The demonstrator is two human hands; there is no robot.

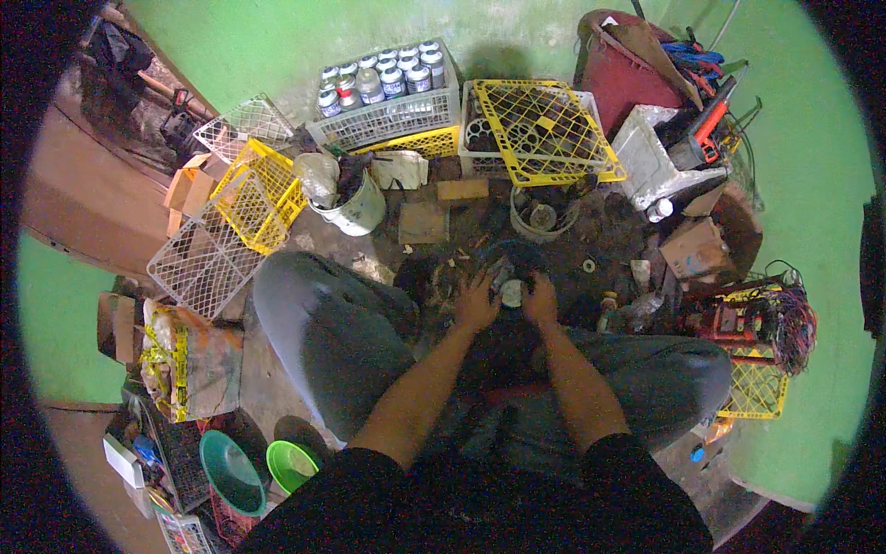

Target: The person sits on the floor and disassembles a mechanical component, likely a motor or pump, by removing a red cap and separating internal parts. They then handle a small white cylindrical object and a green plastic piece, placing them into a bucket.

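Note:
In the middle of the head view, between my crossed legs, a dark, indistinct object with a pale round face [510, 294] sits in or in front of a dark tub with a thin blue rim [512, 249]. My left hand [475, 300] grips its left side with curved fingers. My right hand [540, 297] is closed against its right side, the fingertips partly lost in shadow. The object's full shape is too dark to make out. A white bucket with assorted items [544, 228] stands just beyond my hands.
A crate of spray cans [383, 103], yellow grid crates [277, 166] and a white bucket [355, 217] stand ahead and left. A foam box [637, 162], cardboard [688, 258] and tangled wires [794, 323] lie to my right. Green basins [231, 462] are at lower left, green walls around.

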